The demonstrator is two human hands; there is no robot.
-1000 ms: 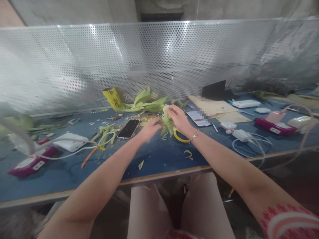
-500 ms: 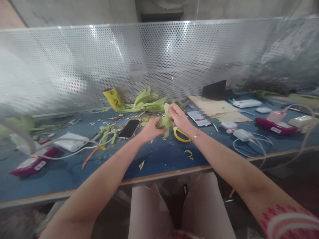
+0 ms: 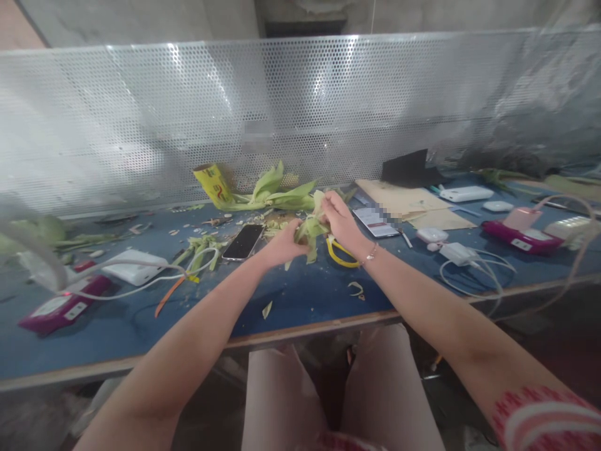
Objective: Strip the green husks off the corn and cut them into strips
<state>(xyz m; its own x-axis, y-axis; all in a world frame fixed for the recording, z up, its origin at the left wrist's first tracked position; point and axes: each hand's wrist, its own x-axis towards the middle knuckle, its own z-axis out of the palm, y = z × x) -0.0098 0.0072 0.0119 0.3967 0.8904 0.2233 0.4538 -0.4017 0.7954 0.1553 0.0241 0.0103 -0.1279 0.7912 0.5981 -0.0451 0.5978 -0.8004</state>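
Note:
Pale green leaves (image 3: 310, 230) are held between both hands over the middle of the blue table. My left hand (image 3: 287, 244) is closed on their left side, fingers partly hidden by them. My right hand (image 3: 337, 216) pinches the upper right part of the leaves. Just below it, a yellow ring-shaped object (image 3: 342, 255) lies on the table. To the left of my left hand is a dark-screened phone (image 3: 243, 242). Behind the hands lies a bunch of larger green leaves (image 3: 270, 191), beside a tilted yellow can-like container (image 3: 213, 185).
A lit phone (image 3: 375, 223) and brown paper (image 3: 404, 199) lie right of the hands. Magenta power strips (image 3: 66, 307) with white cables stand at both sides. Plant scraps (image 3: 201, 247) litter the table; a perforated metal panel (image 3: 300, 113) rises behind.
My right hand has moved slightly right and up with its part of the leaves, which look more spread between the hands. My left hand has hardly moved.

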